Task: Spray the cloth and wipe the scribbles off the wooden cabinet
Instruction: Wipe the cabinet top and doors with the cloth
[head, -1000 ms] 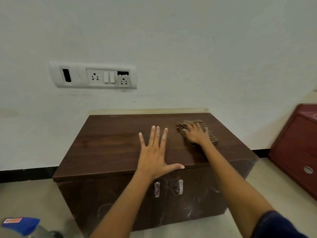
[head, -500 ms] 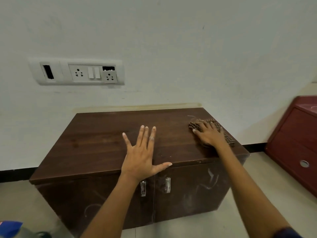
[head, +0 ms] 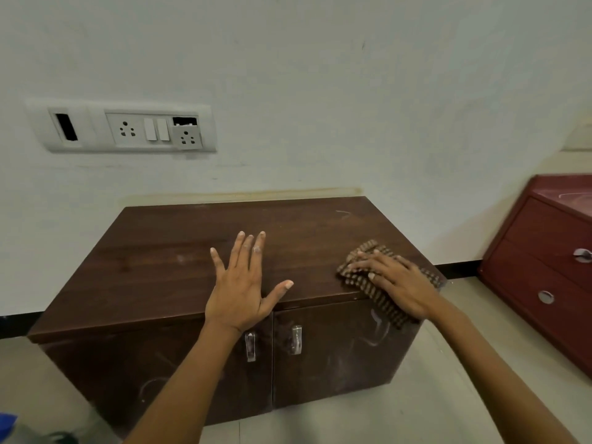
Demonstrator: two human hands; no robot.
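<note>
A low dark wooden cabinet (head: 166, 261) with two doors stands against a white wall. My left hand (head: 242, 283) lies flat on its top near the front edge, fingers spread, holding nothing. My right hand (head: 397, 280) presses a brown checked cloth (head: 376, 291) onto the top's front right corner; part of the cloth hangs over the front edge. A faint white scribble (head: 344, 213) shows at the back right of the top. More white scribbles (head: 376, 331) mark the right door, and fainter ones the left door.
A red drawer unit (head: 544, 261) stands on the floor to the right. A socket and switch panel (head: 128, 128) is on the wall above left. A blue-capped object (head: 8, 423) shows at the bottom left corner, cut off by the frame. Two metal door handles (head: 274, 341) sit at the front.
My right hand has slid the cloth from the back right of the top toward the front right corner, over the edge. My left hand stayed flat on the top. The view shifted.
</note>
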